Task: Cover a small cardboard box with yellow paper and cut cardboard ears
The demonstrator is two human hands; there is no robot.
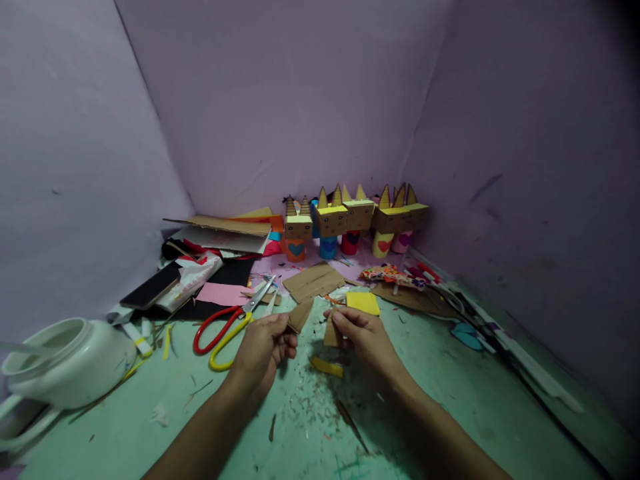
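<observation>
My left hand [265, 347] pinches a small pointed piece of brown cardboard [301, 315] between thumb and fingers. Another small cardboard piece [332, 333] is held upright by my right hand [363, 333], a short gap to the right of the first. Below the two pieces, a yellow scrap [327, 367] lies on the green table [430, 367]. Scissors with red and yellow handles [240, 323] rest just left of my left hand, blades pointing away. Beyond my right hand is a yellow square [363, 303], and a flat cardboard sheet [313, 281] lies behind both hands.
Several cardboard-headed figures with pointed ears [332, 220] stand at the back. Stacked cardboard [225, 227] and pink paper [225, 294] are at the left. A white pot [85, 360] stands at the near left. Patterned cloth [393, 276] and a dark cable [530, 390] lie right.
</observation>
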